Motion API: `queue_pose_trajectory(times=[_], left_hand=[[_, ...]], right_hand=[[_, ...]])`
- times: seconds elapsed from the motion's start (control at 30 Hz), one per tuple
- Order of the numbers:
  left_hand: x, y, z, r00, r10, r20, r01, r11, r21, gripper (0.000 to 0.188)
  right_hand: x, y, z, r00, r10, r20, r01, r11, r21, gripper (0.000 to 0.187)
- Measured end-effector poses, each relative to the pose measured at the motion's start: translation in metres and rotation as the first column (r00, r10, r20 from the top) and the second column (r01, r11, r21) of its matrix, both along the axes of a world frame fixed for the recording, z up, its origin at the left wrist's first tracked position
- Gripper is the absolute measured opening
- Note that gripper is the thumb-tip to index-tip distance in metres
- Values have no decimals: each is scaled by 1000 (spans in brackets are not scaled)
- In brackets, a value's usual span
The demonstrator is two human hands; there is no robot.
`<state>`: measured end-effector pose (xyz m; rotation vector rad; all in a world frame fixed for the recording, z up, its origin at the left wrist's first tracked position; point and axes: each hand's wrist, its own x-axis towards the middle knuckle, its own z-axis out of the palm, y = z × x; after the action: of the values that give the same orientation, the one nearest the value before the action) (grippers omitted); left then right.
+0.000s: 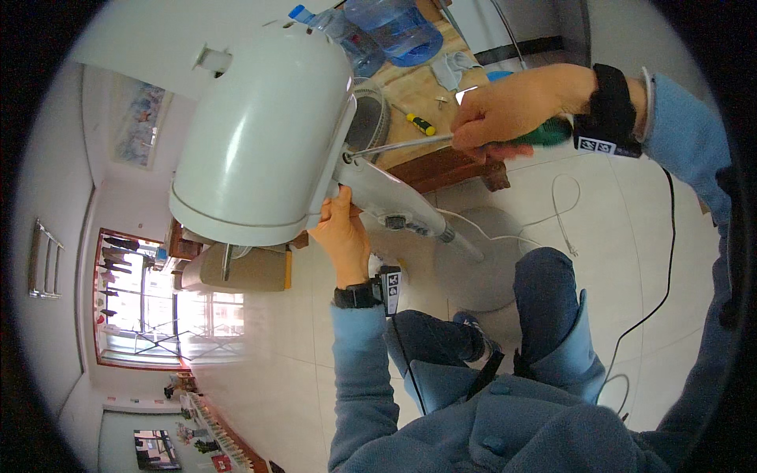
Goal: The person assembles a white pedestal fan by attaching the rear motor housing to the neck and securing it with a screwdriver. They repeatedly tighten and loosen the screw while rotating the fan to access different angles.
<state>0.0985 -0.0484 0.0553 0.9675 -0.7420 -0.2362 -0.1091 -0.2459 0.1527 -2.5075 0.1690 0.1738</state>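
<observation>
A large white motor housing of a pedestal fan (260,142) fills the upper left, its bare metal shaft (227,262) sticking out with no blades on it. Below the housing runs the fan's neck (394,197), with dark buttons on its side, down to a round grey base on the floor. My right hand (512,110) is closed round the green handle of a screwdriver (402,145). The screwdriver's tip meets the joint between housing and neck. My left hand (345,240) grips the fan under the housing at that joint; part of its fingers is hidden behind the neck.
On a wooden table (418,87) behind the fan stand large blue water bottles (402,31). Beside them lie a yellow-black screwdriver (421,124), a grey cloth (453,69) and a round fan grille (371,118). A white power cord (556,197) loops over the tiled floor.
</observation>
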Motion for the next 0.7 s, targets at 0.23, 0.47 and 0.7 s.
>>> queue_pose_trajectory(times=[0.23, 0.47, 0.7], left_hand=[[2, -1, -1, 997, 80, -20, -79, 996, 43, 18], [-3, 0, 1, 995, 88, -40, -83, 991, 103, 19], [-1, -2, -3, 997, 77, -30, -77, 997, -9, 36]], right_hand=[[3, -5, 25, 754, 533, 384, 372, 136, -918, 11], [5, -26, -26, 759, -81, 646, 397, 844, -361, 13], [57, 45, -75, 731, -566, 383, -91, 475, 875, 25]])
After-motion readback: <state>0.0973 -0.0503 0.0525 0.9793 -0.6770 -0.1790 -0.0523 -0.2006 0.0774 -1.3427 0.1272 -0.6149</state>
